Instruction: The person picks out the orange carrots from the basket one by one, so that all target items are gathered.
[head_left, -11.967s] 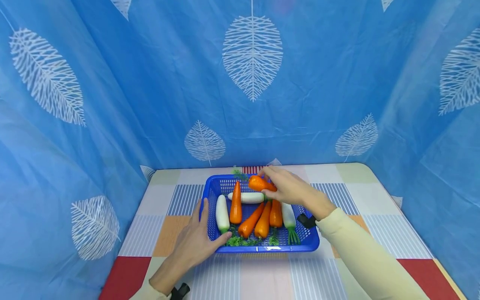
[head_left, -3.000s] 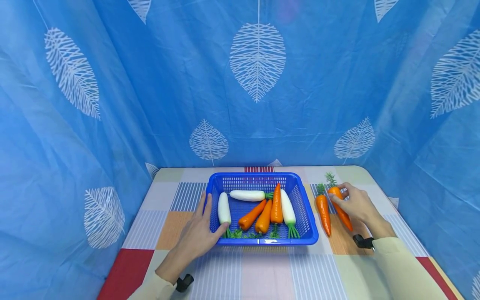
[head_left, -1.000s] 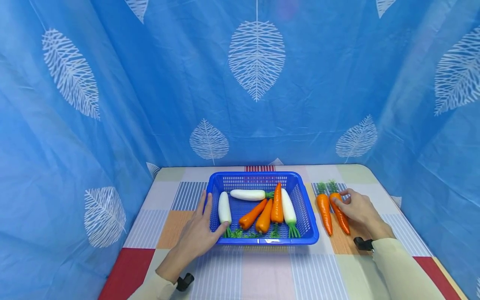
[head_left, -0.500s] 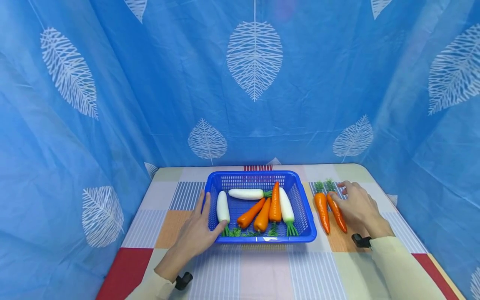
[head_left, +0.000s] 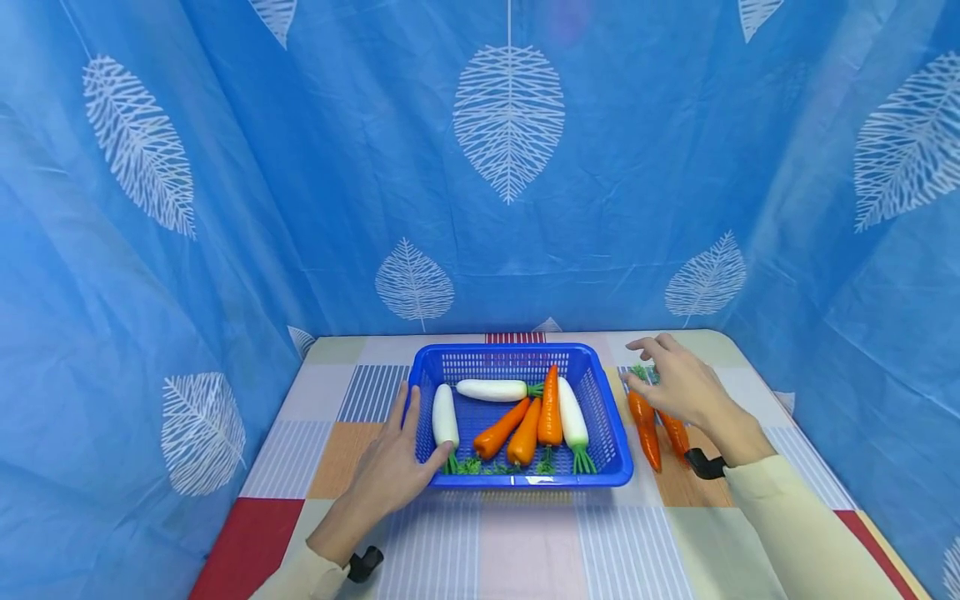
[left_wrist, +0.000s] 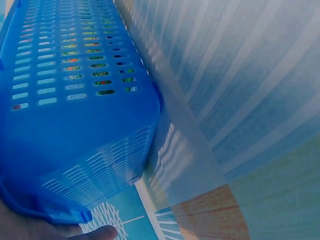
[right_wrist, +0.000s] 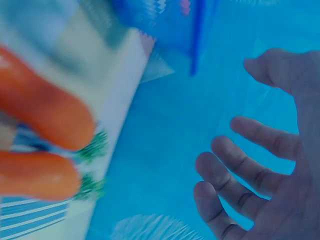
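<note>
A blue basket (head_left: 525, 481) holds several vegetables: white radishes at left (head_left: 444, 417), back (head_left: 491, 390) and right (head_left: 573, 412), and orange carrots (head_left: 550, 417) between them. My left hand (head_left: 386, 467) rests on the basket's left rim, fingers spread; in the left wrist view its fingers touch the basket (left_wrist: 75, 130) at a corner. Two carrots lie side by side on the cloth right of the basket, one (head_left: 644, 425) nearer it, the other (head_left: 675, 435) partly behind my right hand (head_left: 686, 387). That hand is above them, holding nothing, its fingers apart in the right wrist view (right_wrist: 260, 170).
A checked cloth (head_left: 532, 550) covers the table. Blue curtains (head_left: 337, 167) with white leaf patterns hang behind the table and at both sides.
My right hand has let go of the right-hand carrot, lifted, and moved left toward the basket. Two carrots once in the basket now lie on the cloth. My left hand has stayed at the rim.
</note>
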